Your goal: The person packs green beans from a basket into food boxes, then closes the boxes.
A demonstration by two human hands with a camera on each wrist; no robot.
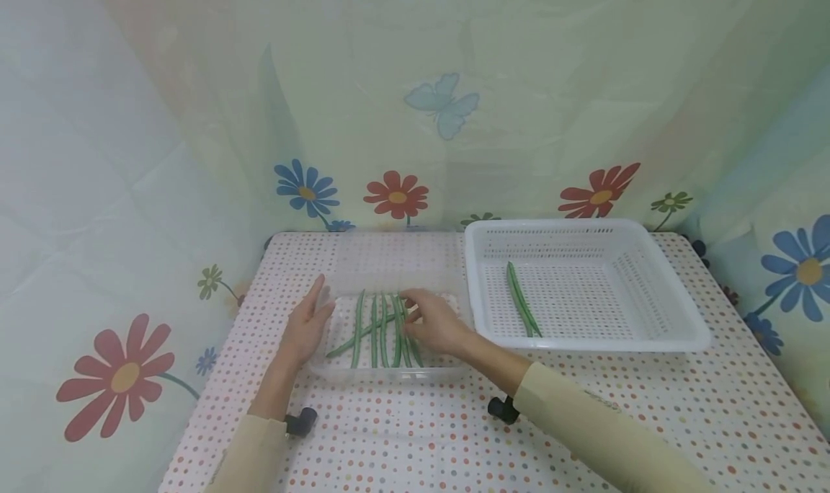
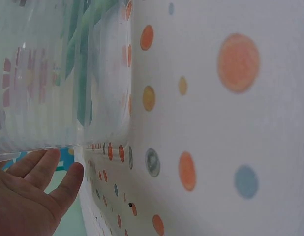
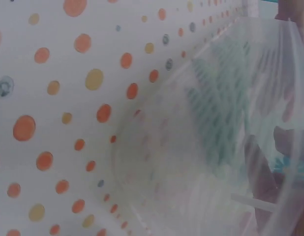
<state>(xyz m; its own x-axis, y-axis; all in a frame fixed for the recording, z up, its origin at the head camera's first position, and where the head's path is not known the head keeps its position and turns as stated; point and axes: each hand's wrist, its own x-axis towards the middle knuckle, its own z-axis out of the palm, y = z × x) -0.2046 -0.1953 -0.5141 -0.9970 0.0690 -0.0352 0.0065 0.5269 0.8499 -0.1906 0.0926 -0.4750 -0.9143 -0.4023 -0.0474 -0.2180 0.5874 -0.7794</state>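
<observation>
A dotted table (image 1: 415, 442) carries a white basket (image 1: 603, 344) and, at its 9 o'clock, a clear box (image 1: 415, 372). The left hand (image 1: 305, 327), fingers wide, stands at the box's 9 o'clock wall. The right hand (image 1: 436, 323) bends narrowly over green beans (image 1: 374, 334) inside; whether it pinches any, I cannot tell. Other beans (image 1: 516, 295) lie at the basket's 9 o'clock.

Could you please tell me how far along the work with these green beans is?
Apparently done: several green beans lie in the clear container. In hand: the right hand is at those beans, though whether its grip holds one is unclear; the left hand is at the container's left side. Probably left: the few basket beans in the white basket.
</observation>
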